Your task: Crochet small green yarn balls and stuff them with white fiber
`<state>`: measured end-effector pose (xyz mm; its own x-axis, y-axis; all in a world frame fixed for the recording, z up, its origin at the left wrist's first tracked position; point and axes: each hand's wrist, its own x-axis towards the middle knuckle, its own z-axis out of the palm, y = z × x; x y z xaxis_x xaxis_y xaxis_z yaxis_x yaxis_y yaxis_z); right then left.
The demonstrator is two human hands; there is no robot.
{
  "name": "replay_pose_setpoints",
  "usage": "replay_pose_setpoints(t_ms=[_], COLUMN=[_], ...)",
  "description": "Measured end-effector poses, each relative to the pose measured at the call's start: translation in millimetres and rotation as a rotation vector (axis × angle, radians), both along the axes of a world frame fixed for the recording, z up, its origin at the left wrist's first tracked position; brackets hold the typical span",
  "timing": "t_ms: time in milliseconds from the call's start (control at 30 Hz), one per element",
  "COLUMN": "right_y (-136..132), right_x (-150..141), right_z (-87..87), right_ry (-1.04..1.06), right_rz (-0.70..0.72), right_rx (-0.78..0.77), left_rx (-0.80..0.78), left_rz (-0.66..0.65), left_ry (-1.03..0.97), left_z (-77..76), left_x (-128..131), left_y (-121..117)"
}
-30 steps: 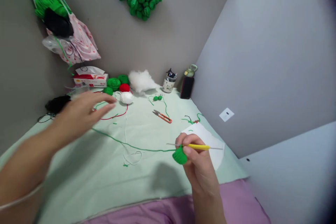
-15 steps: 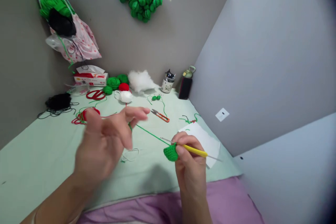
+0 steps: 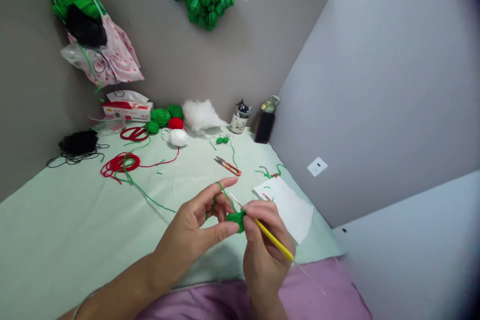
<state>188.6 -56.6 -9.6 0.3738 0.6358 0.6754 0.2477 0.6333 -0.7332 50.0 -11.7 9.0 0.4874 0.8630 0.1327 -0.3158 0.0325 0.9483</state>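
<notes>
A small green crochet piece (image 3: 235, 218) is between my hands, above the near part of the table. My left hand (image 3: 195, 227) pinches its left edge with thumb and fingers. Green yarn (image 3: 155, 201) wraps round the left fingers and passes over the raised index finger; its tail trails back across the cloth to the left. My right hand (image 3: 267, 250) is closed round a crochet hook (image 3: 276, 241) with a yellow handle, and its fingertips also touch the crochet piece. The hook's metal tip points up and left, just above the green stitches.
Orange thread snips (image 3: 228, 166) lie beyond my hands. White paper (image 3: 290, 212) is at the right. Red yarn (image 3: 122, 164), black yarn (image 3: 79, 142), a white yarn ball (image 3: 177, 137) and stuffing (image 3: 202, 115) lie further back. Grey partitions (image 3: 255, 50) bound the table.
My left hand has swung in from the left, past the snips, to the crochet piece, catching the yarn round its fingers and pinching the piece. The hook's handle end has tilted downward.
</notes>
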Motion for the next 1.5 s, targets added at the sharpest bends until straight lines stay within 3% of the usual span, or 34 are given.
replay_pose_setpoints(t_ms=[200, 400, 500, 567, 700, 767, 833, 933, 1000, 1067, 1200, 1500], right_y=[-2, 5, 6, 4, -1, -1, 0, 1, 3, 5, 12, 22], right_x=[5, 17, 20, 17, 7, 5, 5, 11, 15, 16, 14, 10], right_z=[-7.1, -10.8, -12.6, -13.9, -17.1, -17.5, -15.8, -11.1, -9.3, -9.4, -11.5, -4.3], right_ry=[-0.066, 0.130, 0.138, 0.052, -0.254, -0.310, -0.261, -0.140, -0.087, -0.036, 0.128, 0.356], right_rz=[-0.033, 0.234, 0.266, 0.176, -0.136, -0.195, -0.117, 0.174, 0.289, 0.278, 0.207, 0.297], right_rx=[0.029, -0.078, -0.101, -0.086, 0.047, 0.129, 0.125, -0.027, -0.106, -0.128, -0.129, -0.229], left_rx=[-0.049, -0.293, -0.331, -0.324, -0.285, -0.289, -0.299, -0.316, -0.323, -0.302, -0.241, -0.180], left_rz=[-0.046, -0.148, -0.178, -0.170, -0.137, -0.169, -0.238, -0.383, -0.453, -0.419, -0.233, -0.077], left_ry=[0.035, -0.077, -0.112, -0.112, -0.127, -0.144, -0.154, -0.148, -0.125, -0.095, -0.038, -0.006], left_z=[-1.1, 3.3, 3.4, 2.5, 0.3, -1.1, -3.3, -7.8, -10.4, -11.5, -10.7, -13.6], left_x=[8, 12, 10, 8, 5, 2, -2, -9, -12, -13, -11, -12], left_y=[2, 4, 6, 7, 11, 13, 15, 21, 24, 26, 25, 21])
